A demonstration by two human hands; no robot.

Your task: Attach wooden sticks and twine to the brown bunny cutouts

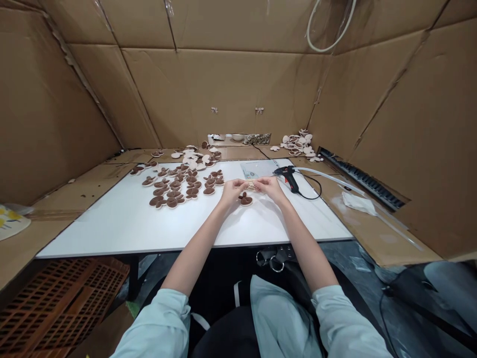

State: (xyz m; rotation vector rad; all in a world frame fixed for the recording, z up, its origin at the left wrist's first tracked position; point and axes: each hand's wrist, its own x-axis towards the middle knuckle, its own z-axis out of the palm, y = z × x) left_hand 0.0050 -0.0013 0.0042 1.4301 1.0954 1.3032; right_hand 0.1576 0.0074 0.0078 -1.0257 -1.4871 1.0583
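Pale piece (251,185) sits pinched between the fingertips of my left hand (233,190) and right hand (270,187), over the surface (112,223), near a lone brown piece (246,200); from here I can't make out its shape; I judge the work partway: this one unfinished, brown rows (175,185) laid out leftward, a jumbled heap (298,144) at back right likely left.

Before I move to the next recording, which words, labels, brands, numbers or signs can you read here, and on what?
None is legible.
Black-and-red glue gun: any lettering is too small to read.
Flat, translucent sheet with dark markings on the white rectangular tabletop: markings too small and blurred to read.
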